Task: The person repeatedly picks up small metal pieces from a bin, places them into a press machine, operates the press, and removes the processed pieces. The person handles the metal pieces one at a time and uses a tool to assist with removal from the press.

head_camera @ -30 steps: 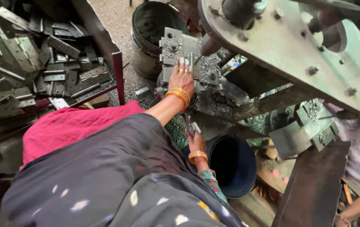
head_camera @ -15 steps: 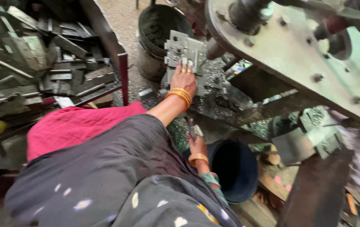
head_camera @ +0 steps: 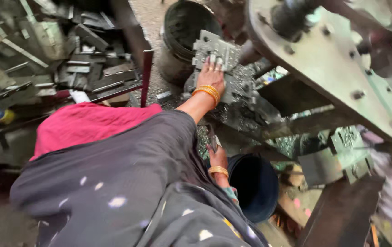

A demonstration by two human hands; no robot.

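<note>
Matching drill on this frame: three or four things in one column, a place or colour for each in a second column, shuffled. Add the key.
Things:
1. left hand
2. right hand
3. grey bucket
4. dark blue bucket

Places:
A. low, by the lap, holding a small metal piece
B. far side, behind the stamped plate
C. flat on the stamped plate
D. just right of the lower wrist

Pairs: 1-C, 2-A, 3-B, 4-D

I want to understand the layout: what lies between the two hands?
In the head view, a stretch of machine bed strewn with metal chips lies between the left hand, on the punched metal plate, and the right hand holding a small metal piece.
</note>
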